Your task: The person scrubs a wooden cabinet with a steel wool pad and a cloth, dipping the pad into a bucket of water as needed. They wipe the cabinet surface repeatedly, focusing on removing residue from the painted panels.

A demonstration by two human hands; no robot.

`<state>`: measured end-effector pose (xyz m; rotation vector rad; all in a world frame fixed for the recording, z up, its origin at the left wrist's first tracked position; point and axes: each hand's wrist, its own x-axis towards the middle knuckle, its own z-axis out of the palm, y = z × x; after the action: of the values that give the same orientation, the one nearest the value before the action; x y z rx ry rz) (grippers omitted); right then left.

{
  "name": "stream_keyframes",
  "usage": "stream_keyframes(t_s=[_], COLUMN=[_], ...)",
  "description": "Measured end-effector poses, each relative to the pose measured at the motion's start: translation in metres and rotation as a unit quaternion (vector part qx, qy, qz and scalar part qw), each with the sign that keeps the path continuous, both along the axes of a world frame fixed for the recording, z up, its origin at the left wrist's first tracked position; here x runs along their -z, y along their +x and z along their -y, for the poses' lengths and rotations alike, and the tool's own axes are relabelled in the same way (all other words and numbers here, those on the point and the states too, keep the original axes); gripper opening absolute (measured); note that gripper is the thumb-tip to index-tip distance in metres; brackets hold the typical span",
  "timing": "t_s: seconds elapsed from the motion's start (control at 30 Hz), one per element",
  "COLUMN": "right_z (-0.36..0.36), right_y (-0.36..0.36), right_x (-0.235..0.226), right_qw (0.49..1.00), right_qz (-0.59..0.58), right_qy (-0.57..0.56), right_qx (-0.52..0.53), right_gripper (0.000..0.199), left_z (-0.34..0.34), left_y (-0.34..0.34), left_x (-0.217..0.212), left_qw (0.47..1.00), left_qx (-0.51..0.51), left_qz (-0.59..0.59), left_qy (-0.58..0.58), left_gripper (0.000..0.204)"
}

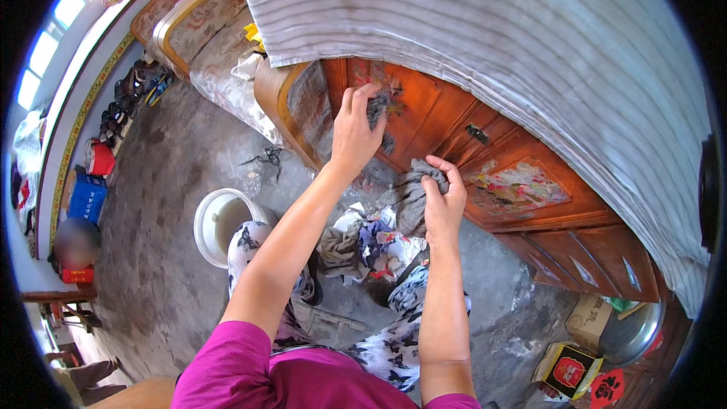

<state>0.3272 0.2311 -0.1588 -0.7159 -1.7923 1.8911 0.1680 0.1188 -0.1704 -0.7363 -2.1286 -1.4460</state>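
Note:
My left hand [357,127] presses against the upper part of an orange-brown wooden cabinet door [416,110]. Its fingers are curled over a dark grey wad [376,108], whose kind I cannot make out. Lower and to the right, my right hand [447,201] grips a bunched grey knitted cloth [413,195] between thumb and fingers, close in front of the cabinet. Torn, patchy remains of a coloured picture [519,185] cling to the right door panel. Between the doors sits a small dark metal plate [477,133].
Crumpled cloths and paper scraps [371,242] lie on the concrete floor between my legs. A white bucket [219,220] stands by my left knee. A floral sofa [227,79] adjoins the cabinet, whose top a striped sheet [485,23] covers. Boxes [568,369] and a metal basin [634,333] are at right.

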Motion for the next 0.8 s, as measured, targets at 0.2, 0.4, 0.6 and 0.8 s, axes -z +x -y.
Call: stream_keyframes(t_s=[0.2,0.4,0.6,0.8], right_z=[-0.007,-0.005,-0.011,-0.01], right_y=[0.001,0.001,0.002,0.002], right_x=[0.019,0.016,0.014,0.018], right_qw=[0.998,1.0,0.999,1.0], right_qz=[-0.022,0.0,-0.002,-0.008], right_qy=[0.065,0.0,0.032,0.019], right_qx=[-0.002,-0.015,-0.008,-0.017], right_gripper=[0.029,0.03,0.029,0.029], left_z=[-0.024,-0.001,-0.026,0.001], left_y=[-0.012,-0.01,-0.017,-0.032], left_x=[0.006,0.075,-0.013,0.064], left_qw=[0.989,0.988,0.985,0.989], left_qx=[-0.052,-0.107,-0.088,-0.113], left_qz=[-0.131,0.114,-0.114,0.096], left_qy=[0.052,0.008,0.094,-0.008], left_gripper=[0.039,0.04,0.037,0.038])
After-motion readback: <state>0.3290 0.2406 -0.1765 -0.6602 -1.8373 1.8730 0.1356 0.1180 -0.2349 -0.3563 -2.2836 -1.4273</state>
